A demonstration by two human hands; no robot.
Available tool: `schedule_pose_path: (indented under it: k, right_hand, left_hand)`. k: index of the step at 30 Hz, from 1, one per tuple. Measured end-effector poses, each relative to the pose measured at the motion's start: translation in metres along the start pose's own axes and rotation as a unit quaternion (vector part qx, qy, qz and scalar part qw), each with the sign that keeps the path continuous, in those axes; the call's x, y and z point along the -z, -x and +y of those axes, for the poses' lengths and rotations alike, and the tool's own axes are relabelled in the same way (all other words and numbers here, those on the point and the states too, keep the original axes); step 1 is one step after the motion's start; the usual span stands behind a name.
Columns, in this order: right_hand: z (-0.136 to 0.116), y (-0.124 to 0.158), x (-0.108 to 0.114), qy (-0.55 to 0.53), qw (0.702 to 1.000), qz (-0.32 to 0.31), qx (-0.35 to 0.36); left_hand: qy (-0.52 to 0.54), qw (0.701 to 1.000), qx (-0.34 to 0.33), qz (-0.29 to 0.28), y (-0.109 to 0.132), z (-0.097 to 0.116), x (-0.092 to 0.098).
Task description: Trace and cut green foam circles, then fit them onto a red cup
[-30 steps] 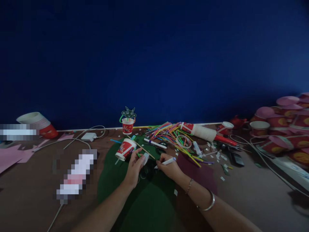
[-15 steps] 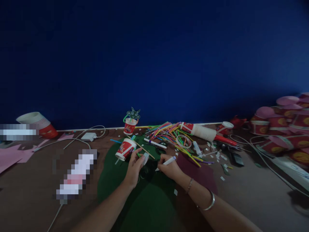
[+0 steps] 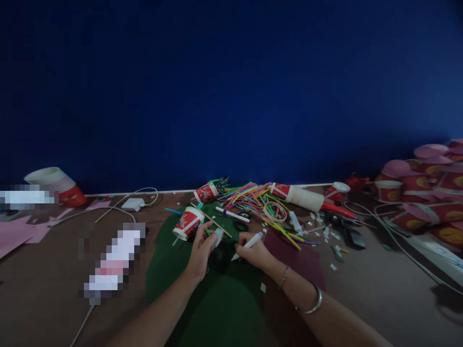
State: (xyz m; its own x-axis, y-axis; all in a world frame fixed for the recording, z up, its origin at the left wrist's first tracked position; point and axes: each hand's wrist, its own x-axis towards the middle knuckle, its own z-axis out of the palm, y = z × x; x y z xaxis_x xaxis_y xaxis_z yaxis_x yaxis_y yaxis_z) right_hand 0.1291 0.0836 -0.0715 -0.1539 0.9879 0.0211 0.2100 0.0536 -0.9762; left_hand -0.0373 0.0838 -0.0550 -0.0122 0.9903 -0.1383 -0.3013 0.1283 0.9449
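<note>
My right hand (image 3: 253,251) is closed around a white marker (image 3: 253,240), its tip down at a dark cutout (image 3: 220,258) that looks like paper. From the other side my left hand (image 3: 199,250) grips the cutout, with a pale, shiny strip (image 3: 218,237) by its fingertips. Shadow hides much of the cutout's shape. Just beyond my left hand, a red and white paper cup (image 3: 188,222) leans over with straws through it. Farther back, another paper cup (image 3: 206,192) lies on its side, a dark animal-face cutout (image 3: 222,184) attached to it.
Colourful straws (image 3: 249,195) are heaped behind my hands, near a capped marker (image 3: 232,214) and a wooden stick (image 3: 217,222). To the right lie stacked cups (image 3: 306,198) and paper scraps. A white charger (image 3: 133,205) with cable sits left. Green paper (image 3: 224,308) lies beneath my arms.
The back cup with the animal-face cutout has toppled from upright onto its side, towards the straws. My right hand's marker has shifted slightly; my left hand stays put.
</note>
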Motion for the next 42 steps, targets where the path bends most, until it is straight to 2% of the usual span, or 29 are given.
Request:
schedule_pose_path:
  k: [4,7,10,19,42]
  right_hand:
    - [-0.009,0.002,0.001,-0.029,0.999,0.026,0.019]
    - [-0.01,0.002,-0.001,0.005,0.999,0.01,0.042]
    - [-0.006,0.001,-0.004,0.039,0.999,-0.014,0.036]
    - [-0.004,0.001,-0.007,0.063,0.998,-0.012,0.026]
    - [-0.004,0.001,-0.009,0.07,0.997,-0.019,0.021]
  left_hand:
    - [-0.017,1.0,-0.003,-0.004,-0.001,-0.002,0.002]
    - [-0.015,1.0,-0.004,-0.001,-0.001,-0.003,0.002]
    - [-0.007,1.0,0.002,-0.001,0.0,-0.002,0.001]
    - [0.007,1.0,0.015,0.001,0.001,0.001,-0.001]
    - [0.005,1.0,-0.004,-0.001,0.001,0.0,-0.001]
